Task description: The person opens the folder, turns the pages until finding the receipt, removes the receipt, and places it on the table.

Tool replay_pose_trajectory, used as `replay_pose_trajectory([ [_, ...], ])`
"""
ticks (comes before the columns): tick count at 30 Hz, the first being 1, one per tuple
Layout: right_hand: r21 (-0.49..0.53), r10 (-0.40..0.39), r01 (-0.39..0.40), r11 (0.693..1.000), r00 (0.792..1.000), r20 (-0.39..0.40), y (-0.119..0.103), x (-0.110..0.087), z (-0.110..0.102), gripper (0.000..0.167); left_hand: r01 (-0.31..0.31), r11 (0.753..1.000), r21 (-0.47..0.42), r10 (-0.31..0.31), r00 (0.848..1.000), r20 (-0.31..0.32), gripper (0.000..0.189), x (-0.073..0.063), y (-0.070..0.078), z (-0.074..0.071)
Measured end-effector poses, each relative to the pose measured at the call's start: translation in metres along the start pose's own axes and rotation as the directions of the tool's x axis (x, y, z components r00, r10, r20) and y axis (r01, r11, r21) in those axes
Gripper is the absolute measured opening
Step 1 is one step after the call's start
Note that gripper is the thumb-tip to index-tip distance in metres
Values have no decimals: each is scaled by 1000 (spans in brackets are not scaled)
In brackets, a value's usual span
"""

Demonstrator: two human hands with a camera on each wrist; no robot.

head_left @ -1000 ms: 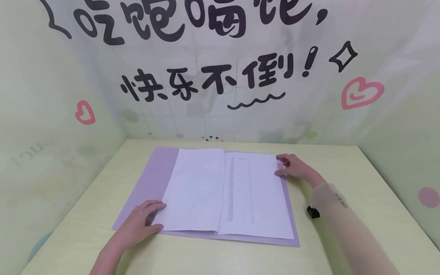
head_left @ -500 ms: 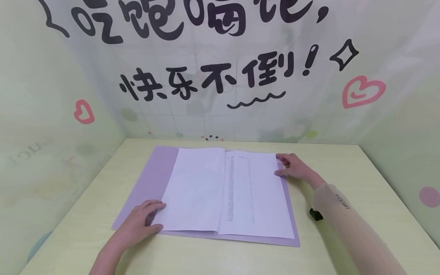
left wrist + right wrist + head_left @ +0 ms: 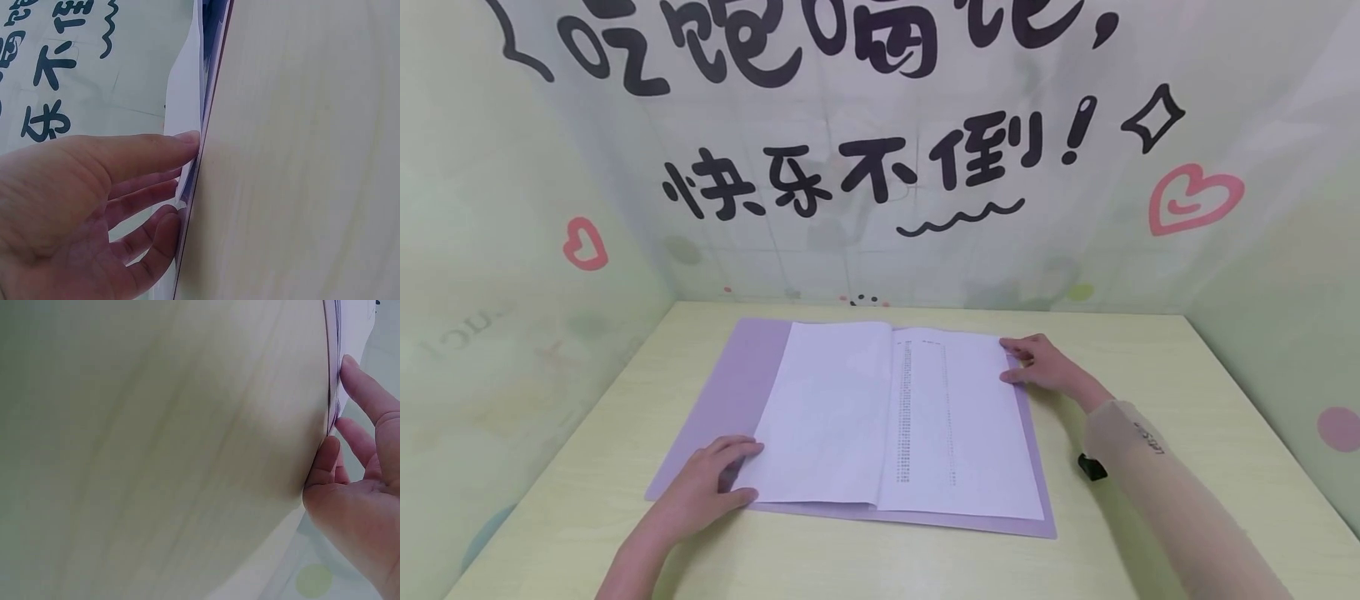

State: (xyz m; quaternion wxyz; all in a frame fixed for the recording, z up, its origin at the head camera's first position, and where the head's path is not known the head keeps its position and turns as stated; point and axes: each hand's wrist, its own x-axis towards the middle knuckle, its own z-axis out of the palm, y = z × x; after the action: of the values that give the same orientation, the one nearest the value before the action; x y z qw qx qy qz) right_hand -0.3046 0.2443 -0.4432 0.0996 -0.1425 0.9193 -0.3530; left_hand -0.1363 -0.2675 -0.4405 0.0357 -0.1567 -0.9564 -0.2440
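A purple folder [image 3: 730,392] lies open on the table with white pages in it. Its left page [image 3: 820,408] is blank, while the right page [image 3: 977,433] carries small printed columns. My left hand [image 3: 703,483] rests at the lower left corner of the left page, thumb and fingers spread; in the left wrist view the thumb tip [image 3: 190,140] touches the page edge. At the upper right corner of the right page is my right hand [image 3: 1048,367], its thumb and fingertips against the page edge. The right wrist view shows its other fingers [image 3: 328,456] bent down by the tabletop.
The pale wooden table [image 3: 1150,375] is enclosed by printed walls with black lettering and pink hearts. A small black object [image 3: 1092,468] sits on the table beside the right sleeve [image 3: 1165,492], partly hidden by it.
Both hands stay at their page corners and the pages lie the same. The right forearm has shifted very slightly to the right.
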Motion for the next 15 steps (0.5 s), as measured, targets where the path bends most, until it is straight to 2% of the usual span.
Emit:
replay_pose_trajectory([
  [15, -28, -14, 14, 1000, 1000, 2, -3, -2, 1, 66, 11, 1000, -11, -11, 1000, 10, 53, 0, 1, -1],
])
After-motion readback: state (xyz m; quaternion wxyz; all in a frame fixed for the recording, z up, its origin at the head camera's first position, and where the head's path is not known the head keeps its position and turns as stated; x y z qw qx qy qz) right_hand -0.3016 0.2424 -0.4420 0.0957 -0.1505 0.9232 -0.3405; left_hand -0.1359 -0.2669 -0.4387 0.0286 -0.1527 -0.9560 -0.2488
